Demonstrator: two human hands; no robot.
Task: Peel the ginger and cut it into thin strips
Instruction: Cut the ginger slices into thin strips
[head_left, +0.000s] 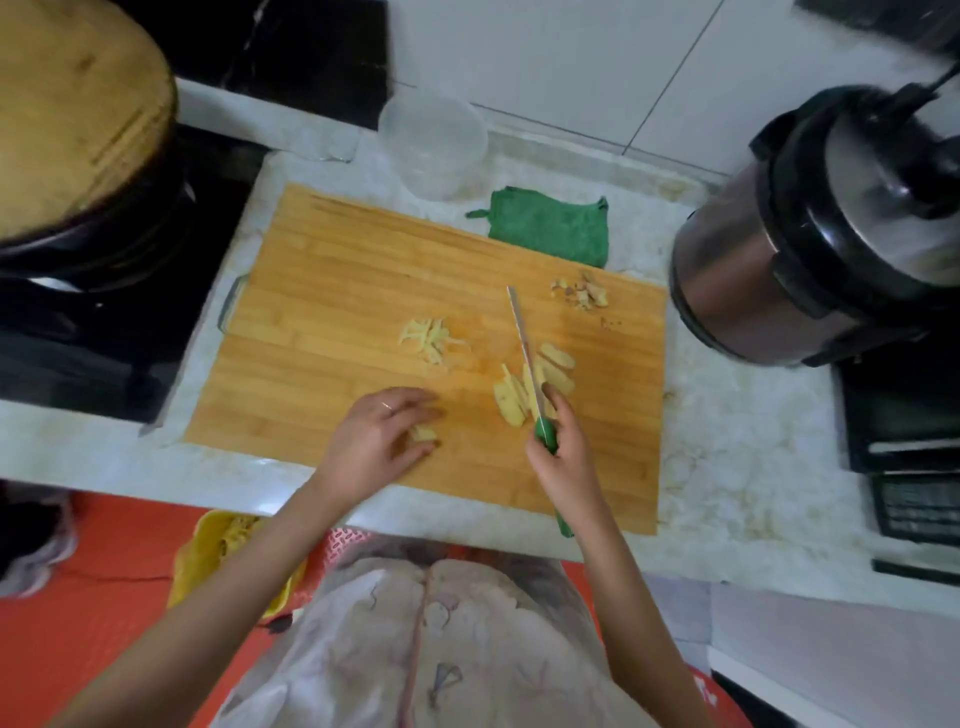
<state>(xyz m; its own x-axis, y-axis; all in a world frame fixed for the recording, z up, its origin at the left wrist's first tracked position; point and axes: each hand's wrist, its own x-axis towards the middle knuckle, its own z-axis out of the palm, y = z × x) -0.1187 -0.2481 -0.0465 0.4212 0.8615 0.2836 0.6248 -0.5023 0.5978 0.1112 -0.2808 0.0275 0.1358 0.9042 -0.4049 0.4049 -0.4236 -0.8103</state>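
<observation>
A bamboo cutting board (332, 291) lies on the marble counter. My left hand (382, 434) pinches a small stack of ginger slices (423, 432) against the board near its front edge. My right hand (563, 444) grips the green handle of a knife (525, 349), whose blade points away from me over several flat ginger slices (511, 397). A small heap of thin ginger strips (431, 336) sits at the board's middle. Brownish ginger peelings (584, 293) lie at the far right corner of the board.
A green cloth (553, 228) and a clear plastic container (434, 145) sit behind the board. A steel pressure cooker (810, 234) stands at the right, a black stove with a wood-lidded pot (78, 130) at the left. A yellow bin (218, 551) is below the counter.
</observation>
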